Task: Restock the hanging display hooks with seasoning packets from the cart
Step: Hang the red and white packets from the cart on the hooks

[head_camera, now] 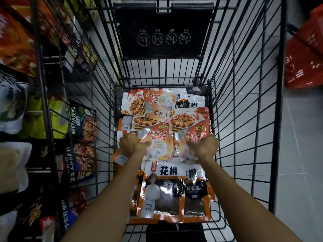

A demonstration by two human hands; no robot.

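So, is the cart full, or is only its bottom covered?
Only the bottom: seasoning packets lie flat in a shallow layer; the cart walls stand bare above.

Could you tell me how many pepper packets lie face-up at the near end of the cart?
2: a left packet and a right packet, side by side. More may be hidden beneath them.

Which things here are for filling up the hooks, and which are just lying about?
For the job: tofu seasoning packets, peppercorn packets, wire cart, left hand, right hand, hanging display on the left.

Just lying about: red basket, black flap with warning signs.
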